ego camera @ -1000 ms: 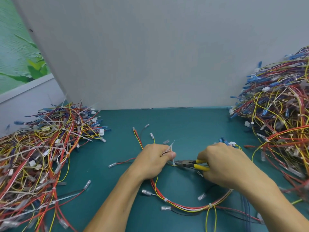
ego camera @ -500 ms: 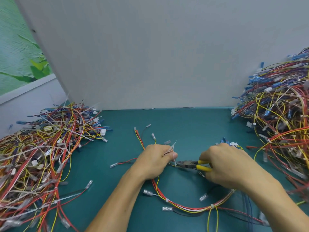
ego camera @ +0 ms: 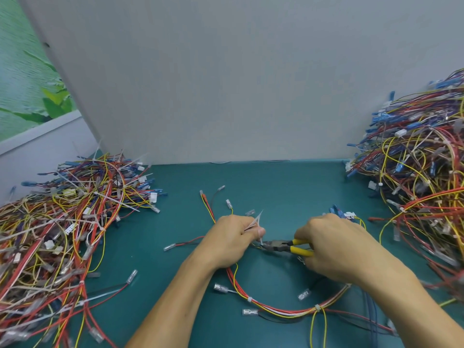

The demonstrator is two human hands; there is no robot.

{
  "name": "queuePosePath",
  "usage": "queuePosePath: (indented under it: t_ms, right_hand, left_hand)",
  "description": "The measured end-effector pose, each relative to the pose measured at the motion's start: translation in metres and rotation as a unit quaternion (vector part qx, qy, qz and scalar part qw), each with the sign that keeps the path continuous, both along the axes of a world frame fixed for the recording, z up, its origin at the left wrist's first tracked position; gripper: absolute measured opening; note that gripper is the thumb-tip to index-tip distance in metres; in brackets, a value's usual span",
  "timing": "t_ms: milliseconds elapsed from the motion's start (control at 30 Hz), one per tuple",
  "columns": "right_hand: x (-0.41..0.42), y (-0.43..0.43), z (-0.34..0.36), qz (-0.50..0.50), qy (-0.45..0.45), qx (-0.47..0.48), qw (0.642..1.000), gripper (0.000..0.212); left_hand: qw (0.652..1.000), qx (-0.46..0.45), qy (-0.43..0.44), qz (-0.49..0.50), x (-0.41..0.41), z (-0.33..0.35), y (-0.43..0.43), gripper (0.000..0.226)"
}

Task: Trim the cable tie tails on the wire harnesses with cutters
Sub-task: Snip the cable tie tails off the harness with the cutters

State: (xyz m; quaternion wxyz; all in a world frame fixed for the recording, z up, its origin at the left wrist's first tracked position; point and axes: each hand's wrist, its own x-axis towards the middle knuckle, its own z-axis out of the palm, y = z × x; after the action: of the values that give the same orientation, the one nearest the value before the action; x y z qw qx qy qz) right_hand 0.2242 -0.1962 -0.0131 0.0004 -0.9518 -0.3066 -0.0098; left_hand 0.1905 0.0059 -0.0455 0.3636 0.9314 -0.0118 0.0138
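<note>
The left hand (ego camera: 231,237) is curled, pinching a few white tails (ego camera: 254,221) between thumb and forefinger, with the harness (ego camera: 276,310) running out from under it. The right hand (ego camera: 334,244) is clamped round the yellow handles of the cutters (ego camera: 281,246), whose nose points left and meets a short upright tail (ego camera: 261,241) just below the left thumb. Whether the blades have bitten through it I cannot tell. This harness lies in a loop on the counter (ego camera: 263,187) in front of the person. Two ties farther along it, near the bottom of the loop, look already cut short, so it seems nearly finished. The left pile (ego camera: 62,222) bristles with long white tails, so it is probably the untrimmed stock. The right pile (ego camera: 421,184) shows almost none and is likely the finished work. By that reading a good share is done, but a large heap is left.
</note>
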Motion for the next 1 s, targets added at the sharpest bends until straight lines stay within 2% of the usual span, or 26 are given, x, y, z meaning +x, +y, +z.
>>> queuePosePath:
  t_ms: [367,567,733,833,1000]
  right_hand:
    - [0.000,0.003,-0.001,0.006,-0.045,-0.040,0.998,0.020]
    - [-0.003,0.005,-0.002,-0.001,-0.053,-0.059,0.997,0.015]
    - [-0.003,0.006,-0.006,-0.012,-0.036,-0.050,0.998,0.005]
    - [-0.005,0.006,-0.004,-0.012,-0.011,-0.030,0.999,0.008]
    - [0.002,-0.013,0.015,-0.092,-0.011,-0.006,0.996,0.018]
  left_hand:
    - [1.000,0.001,-0.003,0.004,0.000,0.001,0.000,0.042]
    - [1.000,0.001,-0.005,0.004,0.000,-0.001,0.001,0.035]
    - [1.000,0.001,-0.016,0.003,0.000,-0.001,0.001,0.032]
    - [0.999,-0.011,-0.031,0.015,-0.003,0.001,0.002,0.035]
    - [0.998,-0.001,-0.054,0.043,-0.013,0.023,0.004,0.028]
